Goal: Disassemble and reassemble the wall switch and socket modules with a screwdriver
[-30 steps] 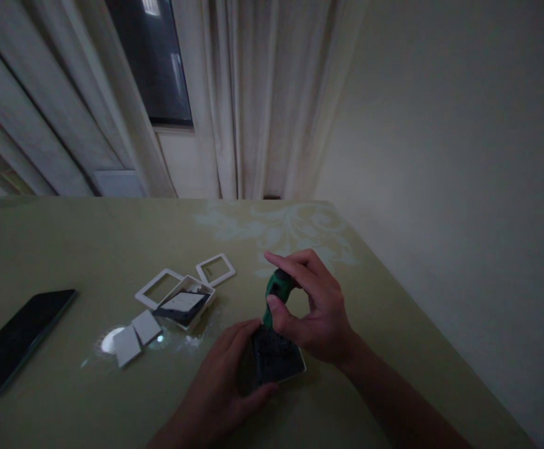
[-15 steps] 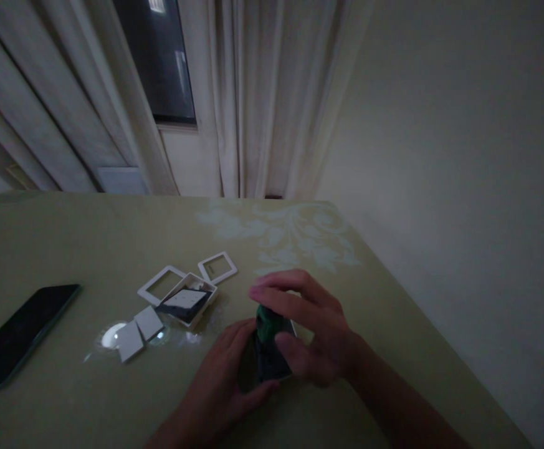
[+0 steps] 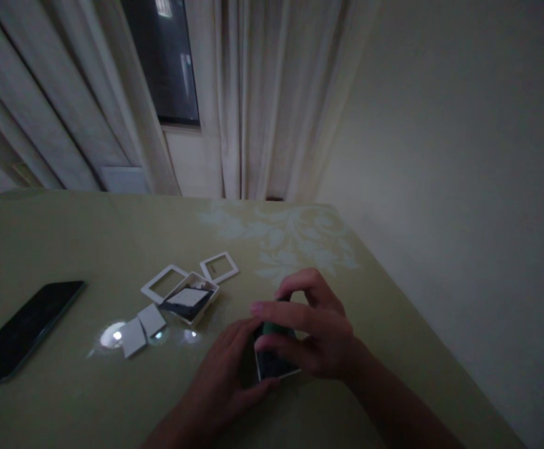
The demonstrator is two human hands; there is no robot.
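My left hand (image 3: 227, 368) lies on the table, its thumb and fingers gripping the left side of a square wall switch body (image 3: 276, 366) with a dark face and thin white rim. Over that dark face, my right hand (image 3: 316, 327) has its thumb and fingers bent around a green tool handle (image 3: 274, 327), which looks like a screwdriver's. The handle is mostly covered by the fingers, and its lower end is hidden. Left of my hands lies an opened white switch housing (image 3: 201, 312) with a dark and white insert (image 3: 187, 299) resting askew in it.
Two white frames, one larger (image 3: 152, 290) and one smaller (image 3: 227, 274), lie behind the housing. Two white square plates (image 3: 134, 338) overlap left of it. A black phone (image 3: 28, 330) lies at far left. The table's right edge runs along a wall (image 3: 463, 187); curtains (image 3: 276, 93) hang behind.
The fingers of my right hand have shifted and closed lower around the green handle, covering more of it. My left hand keeps its hold on the switch body.
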